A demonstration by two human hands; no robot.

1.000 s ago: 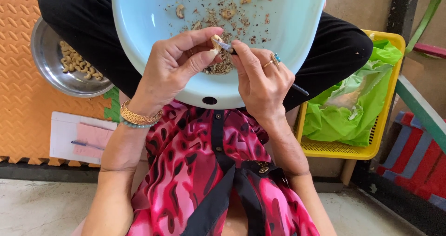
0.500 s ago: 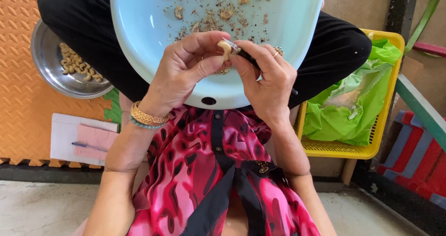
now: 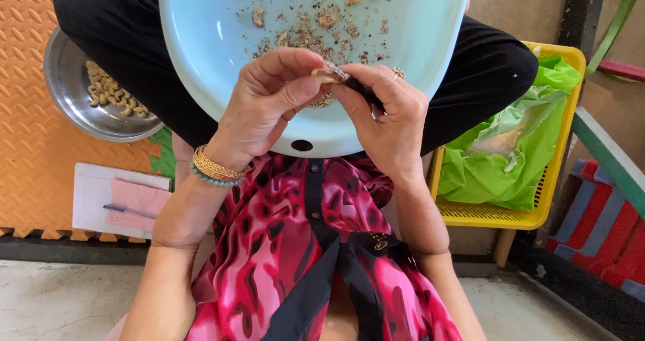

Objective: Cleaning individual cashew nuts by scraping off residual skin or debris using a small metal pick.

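Note:
My left hand pinches a small pale cashew nut between thumb and fingers, over the near rim of a light blue basin resting on my lap. My right hand grips a small knife with a dark handle, its metal tip laid against the nut. Both hands meet at the nut. In the basin lie brown skin flakes and a few peeled nuts. Gold and teal bangles circle my left wrist; a ring sits on my right hand.
A steel bowl holding peeled cashews stands at the left on an orange foam mat. A notebook with a pen lies below it. At the right, a yellow plastic basket holds a green plastic bag.
Both hands have stayed together at the nut, shifting slightly as the knife works its skin; the basin looks a little nearer the camera.

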